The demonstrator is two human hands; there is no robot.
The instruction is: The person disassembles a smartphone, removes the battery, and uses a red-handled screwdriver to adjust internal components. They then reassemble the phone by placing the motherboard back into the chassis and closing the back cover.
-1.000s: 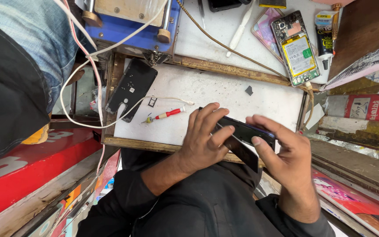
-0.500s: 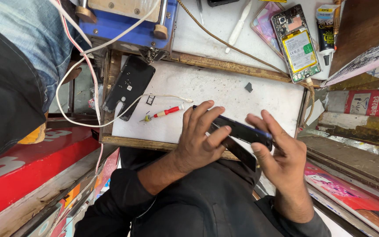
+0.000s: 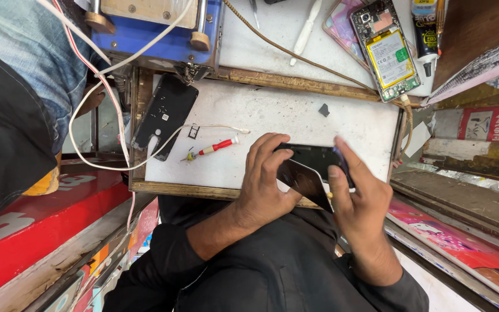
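Left hand: the left hand (image 3: 264, 188) is curled over the near-left end of the dark phone (image 3: 317, 159), fingers folded onto its top edge, thumb down by the loose panel. Grip is closed on it.

Right hand: the right hand (image 3: 360, 199) has the other end of the phone, thumb and forefinger pinched round its right edge, so that grip is closed too.

Phone: held up just over the near edge of the white desk (image 3: 278, 112), face tilted toward the camera. A thin glossy panel (image 3: 304, 180) hangs off its underside at an angle, touching the phone at one edge, looks part-lifted.

Left of the phone: small red-handled screwdriver (image 3: 213, 148) lying flat on the desk, near the left hand but not touching. Further left, a black back cover (image 3: 166, 115) with a white cable (image 3: 116, 164) draped over it.

Beyond the phone: a tiny dark chip-like bit (image 3: 324, 110) on the desk, well apart. Past the wooden edge, an opened phone with a yellow battery (image 3: 388, 52) showing.

Below the phone: black sleeves and lap.
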